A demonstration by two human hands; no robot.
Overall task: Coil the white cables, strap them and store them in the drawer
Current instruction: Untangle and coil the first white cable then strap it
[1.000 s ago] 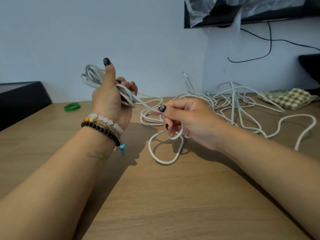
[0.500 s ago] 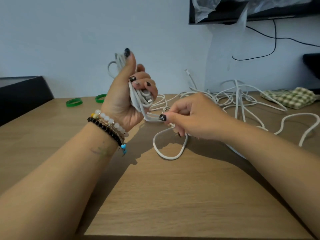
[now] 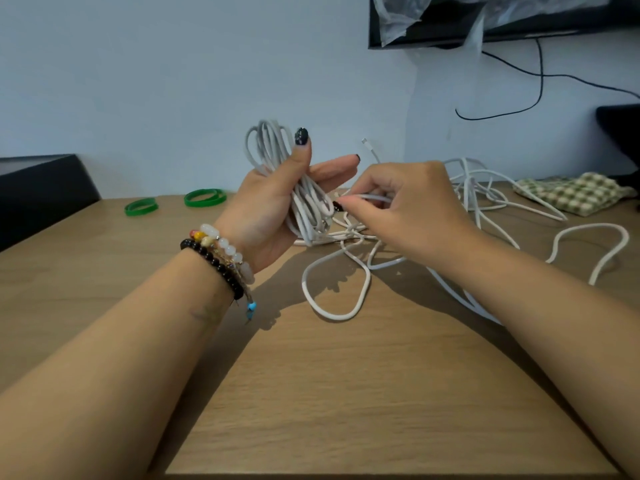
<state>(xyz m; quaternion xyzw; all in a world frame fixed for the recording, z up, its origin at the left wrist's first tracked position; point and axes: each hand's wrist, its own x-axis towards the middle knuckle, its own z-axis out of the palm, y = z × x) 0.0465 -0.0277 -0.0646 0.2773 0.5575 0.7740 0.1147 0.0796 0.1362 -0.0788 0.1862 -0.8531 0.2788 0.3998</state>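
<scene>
My left hand (image 3: pixel 263 220) is raised over the wooden table (image 3: pixel 346 393) with a coil of white cable (image 3: pixel 268 150) lying across its palm. The thumb clamps the coil against the palm while the fingers stretch out toward the right. Just beside that palm, my right hand (image 3: pixel 412 209) pinches the free strand of the same cable at the coil's lower end. From there the strand drops into a loop (image 3: pixel 332 315) on the table and runs back into a tangle of loose white cables (image 3: pixel 485 188) at the back right. No drawer is in view.
Two green straps (image 3: pixel 141 206) (image 3: pixel 205 197) lie on the table at the back left. A black box (image 3: pixel 41 188) stands at the left edge. A checked cloth (image 3: pixel 571 192) lies at the far right. A black wire (image 3: pixel 540 81) hangs on the wall.
My left hand has turned palm up and its fingers have uncurled from the coil. My right hand has brought the strand up to the coil's lower end.
</scene>
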